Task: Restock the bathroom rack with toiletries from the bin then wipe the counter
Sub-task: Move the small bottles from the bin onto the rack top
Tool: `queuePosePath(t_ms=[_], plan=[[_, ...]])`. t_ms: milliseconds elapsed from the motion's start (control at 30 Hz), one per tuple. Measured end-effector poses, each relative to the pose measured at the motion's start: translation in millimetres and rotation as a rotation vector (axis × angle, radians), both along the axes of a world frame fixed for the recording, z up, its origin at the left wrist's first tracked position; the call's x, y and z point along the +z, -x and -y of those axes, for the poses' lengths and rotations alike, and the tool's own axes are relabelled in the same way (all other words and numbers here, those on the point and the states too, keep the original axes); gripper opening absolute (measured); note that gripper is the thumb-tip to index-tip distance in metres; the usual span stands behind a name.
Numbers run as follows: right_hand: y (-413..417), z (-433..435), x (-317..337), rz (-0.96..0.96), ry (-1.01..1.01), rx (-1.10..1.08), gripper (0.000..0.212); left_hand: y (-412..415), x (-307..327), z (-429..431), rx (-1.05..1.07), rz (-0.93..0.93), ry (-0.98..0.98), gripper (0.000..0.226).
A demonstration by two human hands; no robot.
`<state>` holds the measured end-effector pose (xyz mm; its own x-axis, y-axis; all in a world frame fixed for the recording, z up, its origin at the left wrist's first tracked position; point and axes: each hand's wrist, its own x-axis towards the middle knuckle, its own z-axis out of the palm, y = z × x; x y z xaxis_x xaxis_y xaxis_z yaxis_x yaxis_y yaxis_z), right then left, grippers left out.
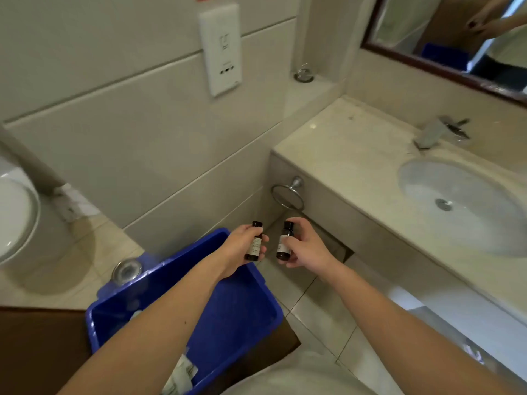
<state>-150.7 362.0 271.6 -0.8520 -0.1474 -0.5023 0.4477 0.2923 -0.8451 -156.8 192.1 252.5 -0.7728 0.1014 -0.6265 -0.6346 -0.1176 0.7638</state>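
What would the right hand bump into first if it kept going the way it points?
Most likely the small dark bottle in the left hand, just across a narrow gap from the right hand and its own bottle. Depth is hard to judge; if it passed, the tiled wall comes next.

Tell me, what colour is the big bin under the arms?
The bin is bright blue, seen best in the head view, the only view.

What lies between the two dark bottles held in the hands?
Nothing. The head view shows a bare gap between the left-hand bottle and the right-hand bottle, floor tile behind.
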Motion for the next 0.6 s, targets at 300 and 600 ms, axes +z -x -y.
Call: queuePosePath(t_ms=[300,600], plan=[[-10,-103,40,-0.108,0.061,-0.225,0.037,17,46,-109,-0.206,-0.131,0.022,0.017],[-53,-241,80,-0.196,0.009,-0.374,0.033,2,84,-256,-0.342,-0.224,0.005,0.017]])
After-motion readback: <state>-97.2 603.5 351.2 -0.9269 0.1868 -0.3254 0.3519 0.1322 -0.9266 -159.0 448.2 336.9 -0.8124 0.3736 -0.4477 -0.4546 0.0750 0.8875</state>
